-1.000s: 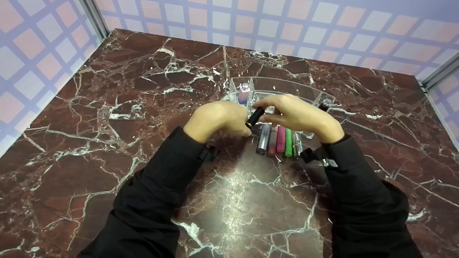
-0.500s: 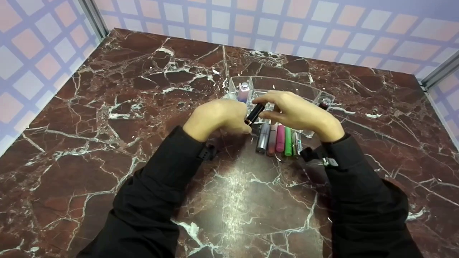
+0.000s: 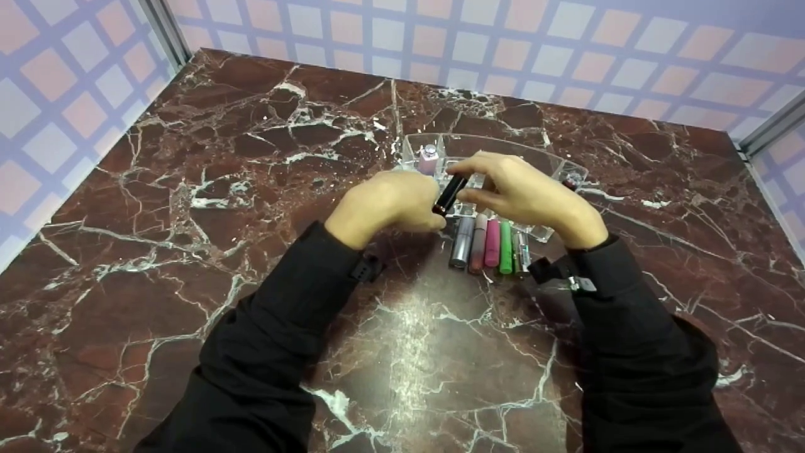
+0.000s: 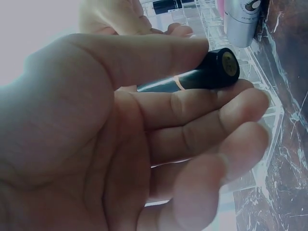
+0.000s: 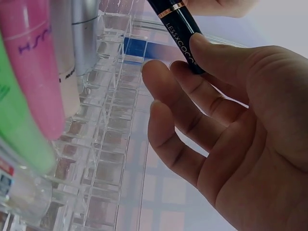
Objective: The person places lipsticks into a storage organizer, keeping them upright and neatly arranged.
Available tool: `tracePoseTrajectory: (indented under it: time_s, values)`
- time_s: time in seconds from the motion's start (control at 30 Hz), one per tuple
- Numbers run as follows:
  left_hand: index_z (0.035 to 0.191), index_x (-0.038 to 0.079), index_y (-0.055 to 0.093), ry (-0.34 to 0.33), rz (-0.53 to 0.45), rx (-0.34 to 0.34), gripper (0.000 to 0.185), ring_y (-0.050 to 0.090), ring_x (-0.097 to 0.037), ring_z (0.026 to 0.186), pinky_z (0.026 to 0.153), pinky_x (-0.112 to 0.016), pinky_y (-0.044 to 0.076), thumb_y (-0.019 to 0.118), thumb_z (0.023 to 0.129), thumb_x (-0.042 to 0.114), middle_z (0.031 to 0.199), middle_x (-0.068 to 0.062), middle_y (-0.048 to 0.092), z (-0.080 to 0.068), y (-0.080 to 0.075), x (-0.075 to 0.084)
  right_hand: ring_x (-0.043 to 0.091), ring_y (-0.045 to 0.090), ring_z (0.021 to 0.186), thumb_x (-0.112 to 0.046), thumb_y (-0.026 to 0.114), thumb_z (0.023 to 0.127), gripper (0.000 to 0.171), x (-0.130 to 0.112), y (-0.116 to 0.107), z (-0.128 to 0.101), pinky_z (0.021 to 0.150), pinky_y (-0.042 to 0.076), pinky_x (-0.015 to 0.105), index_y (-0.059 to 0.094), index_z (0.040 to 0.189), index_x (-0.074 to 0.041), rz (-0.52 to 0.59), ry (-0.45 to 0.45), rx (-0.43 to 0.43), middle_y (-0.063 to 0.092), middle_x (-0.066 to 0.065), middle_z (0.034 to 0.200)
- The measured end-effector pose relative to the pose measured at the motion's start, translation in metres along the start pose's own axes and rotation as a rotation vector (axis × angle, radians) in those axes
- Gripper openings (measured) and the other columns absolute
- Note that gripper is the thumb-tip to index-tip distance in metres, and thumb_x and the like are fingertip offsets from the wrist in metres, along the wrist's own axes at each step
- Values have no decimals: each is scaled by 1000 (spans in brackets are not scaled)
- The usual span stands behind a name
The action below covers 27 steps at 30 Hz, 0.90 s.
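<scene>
Both hands meet on a black lipstick tube [image 3: 450, 194] with a thin gold ring, held tilted over the front left part of a clear organizer [image 3: 503, 142]. My left hand [image 3: 396, 201] pinches the end nearer me between thumb and index finger; its other fingers are loosely bent in the left wrist view. My right hand [image 3: 525, 192] pinches the opposite end, which carries white lettering [image 5: 180, 41] in the right wrist view. Just below the hands, a row of tubes lines the organizer's front: silver [image 3: 462, 244], brownish [image 3: 478, 245], pink [image 3: 492, 244], green [image 3: 505, 248] and clear [image 3: 522, 251].
A small pink-to-blue bottle [image 3: 428, 162] stands in the organizer's back left compartment. Something dark red [image 3: 571, 181] sits in its right end compartment. The marbled table [image 3: 251, 145] is bordered by checked panels [image 3: 465, 38] at the back and sides.
Both hands have shifted slightly away from me with the lipstick tube between them. Their pinch on it stays the same, and the tubes in the row have not moved.
</scene>
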<state>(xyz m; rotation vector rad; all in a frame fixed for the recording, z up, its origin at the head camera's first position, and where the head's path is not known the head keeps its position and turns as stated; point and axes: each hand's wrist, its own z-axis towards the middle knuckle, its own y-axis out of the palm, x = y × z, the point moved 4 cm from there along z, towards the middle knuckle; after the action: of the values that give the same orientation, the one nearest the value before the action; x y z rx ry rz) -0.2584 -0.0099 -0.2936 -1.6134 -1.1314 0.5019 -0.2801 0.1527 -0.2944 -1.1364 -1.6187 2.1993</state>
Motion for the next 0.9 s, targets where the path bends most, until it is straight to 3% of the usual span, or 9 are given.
tracePoseTrajectory:
  time_s: [0.3,0.5,0.63,0.73,0.9]
  values:
    - [88,12,62,6,7,46,31,62,-24,80,79,-42,53,60,100,40,91,-7,65,4,1,1,18,64,75,-21,65,101,43,1,-2,0,72,54,34,58,140,-5,16,18,26,65,10,126]
    - [88,13,62,6,-18,97,30,61,-22,77,74,-39,53,60,100,40,90,-6,64,6,0,0,19,65,79,-21,63,102,40,1,-5,-1,75,55,35,58,139,-7,26,15,66,64,9,129]
    - [87,13,62,4,-34,133,30,61,-22,76,71,-39,53,60,101,40,88,-6,64,7,-1,0,21,65,97,-19,63,102,38,0,-7,0,89,53,41,59,137,-6,22,-5,105,65,9,128]
    - [88,13,63,-11,-29,172,29,62,-23,76,71,-40,53,60,101,39,89,-5,64,9,-1,-1,20,65,96,-18,65,101,37,0,-9,0,90,53,39,61,136,-6,14,1,133,65,8,130]
    - [95,11,65,-35,-4,240,26,63,-25,76,69,-39,54,61,100,36,91,-6,64,13,-2,-2,18,64,77,-19,66,100,38,0,-10,0,72,54,30,62,135,-6,8,29,175,64,8,132]
